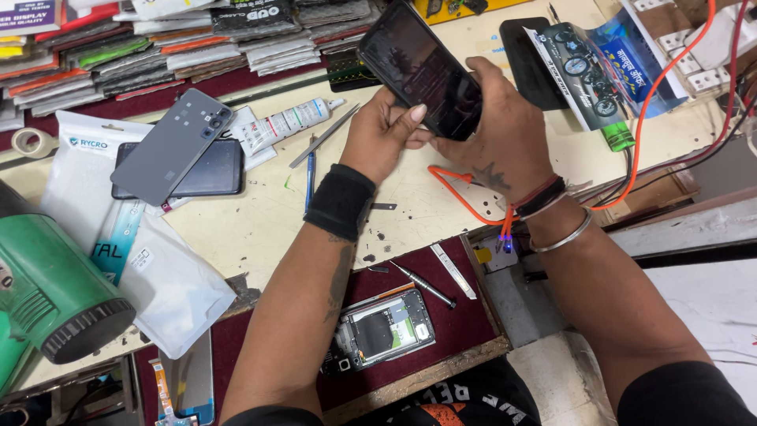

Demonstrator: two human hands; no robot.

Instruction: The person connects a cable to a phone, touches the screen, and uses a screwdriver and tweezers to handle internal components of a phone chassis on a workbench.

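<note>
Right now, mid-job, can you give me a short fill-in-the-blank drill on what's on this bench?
1. Both hands, left hand and right hand, hold one black ____ tilted above the bench.
2. The left wrist wears a black ____.
3. The opened phone with exposed insides lies on the ____ mat.
4. The grey phone back cover rests on top of a ____ phone.

Missing words: smartphone; wristband; maroon; black

Cluttered cream workbench (260, 225) with a maroon mat (465, 315) at its wooden front edge (426, 379). Stacked packets (158, 47) along the back, pale floor (710, 315) to the right, even bright light.
</note>
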